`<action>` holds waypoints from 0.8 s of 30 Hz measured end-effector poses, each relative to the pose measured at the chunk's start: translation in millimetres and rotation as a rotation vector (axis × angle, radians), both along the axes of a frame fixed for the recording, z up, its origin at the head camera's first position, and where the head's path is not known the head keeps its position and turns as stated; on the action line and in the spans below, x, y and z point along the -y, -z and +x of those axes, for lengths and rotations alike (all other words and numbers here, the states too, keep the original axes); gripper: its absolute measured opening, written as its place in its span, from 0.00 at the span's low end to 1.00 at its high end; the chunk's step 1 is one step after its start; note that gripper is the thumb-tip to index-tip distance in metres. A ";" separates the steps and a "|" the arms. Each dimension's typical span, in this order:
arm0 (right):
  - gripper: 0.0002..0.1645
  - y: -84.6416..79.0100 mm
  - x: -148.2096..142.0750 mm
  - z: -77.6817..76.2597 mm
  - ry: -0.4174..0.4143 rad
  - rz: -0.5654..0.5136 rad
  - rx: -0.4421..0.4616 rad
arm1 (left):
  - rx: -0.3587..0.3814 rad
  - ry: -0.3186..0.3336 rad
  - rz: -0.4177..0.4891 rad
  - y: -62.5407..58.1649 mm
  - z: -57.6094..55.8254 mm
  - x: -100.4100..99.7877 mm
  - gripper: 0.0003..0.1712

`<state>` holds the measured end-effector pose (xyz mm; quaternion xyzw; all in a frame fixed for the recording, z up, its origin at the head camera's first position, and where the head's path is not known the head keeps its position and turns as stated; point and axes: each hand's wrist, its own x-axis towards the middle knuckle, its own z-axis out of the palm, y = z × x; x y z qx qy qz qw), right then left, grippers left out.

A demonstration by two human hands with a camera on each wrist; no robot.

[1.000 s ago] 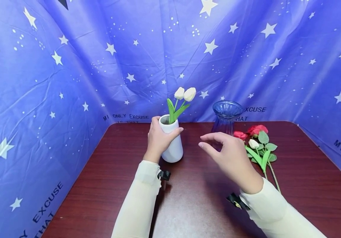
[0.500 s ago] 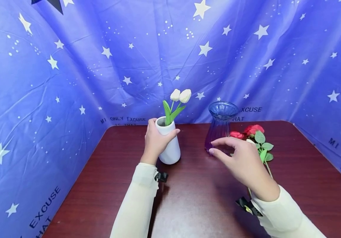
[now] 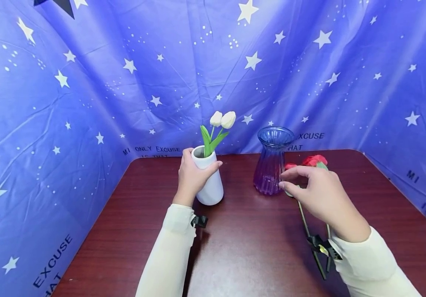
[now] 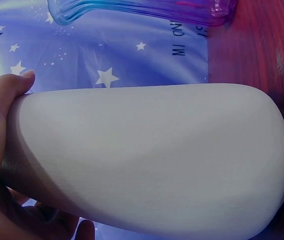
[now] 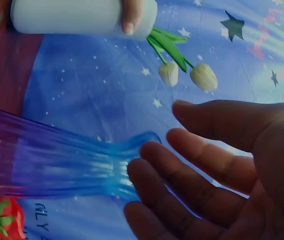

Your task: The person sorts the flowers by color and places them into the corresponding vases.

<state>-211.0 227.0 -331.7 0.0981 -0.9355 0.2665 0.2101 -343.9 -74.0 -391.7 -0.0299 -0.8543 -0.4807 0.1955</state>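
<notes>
- From the head: the left hand [image 3: 192, 177] holds the white vase [image 3: 212, 187] near its top, with the thumb on one side and the fingers curled round the other.
- The white vase is in the middle of the brown table [image 3: 242, 251]. It stands up tall, its mouth at the top and its fat bottom down.
- Two white tulips [image 3: 228, 119] poke up out of its mouth and lean a bit to the right.
- The right hand [image 3: 322, 196] has its thumb and first finger apart. It is above the stems [image 3: 304, 216], with its fingertips near the glass vase [image 3: 268, 171]. I can't tell if they touch it.
- The glass vase stands up too, blue on top and purple below.
- Red roses [image 3: 315, 160] peek out behind the right hand. The stems slant down toward the person.
- From the left wrist: the white vase lies sideways across the view, its bottom to the right. The left hand wraps its top end.
- From the right wrist: the right hand is loose, its fingers a little bent and nothing in it. Both vases have their mouths to the right.
</notes>
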 end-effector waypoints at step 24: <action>0.15 17.5 -61.1 -31.4 0.061 0.135 0.286 | -0.004 -0.018 -0.012 2.7 -2.5 -0.6 0.54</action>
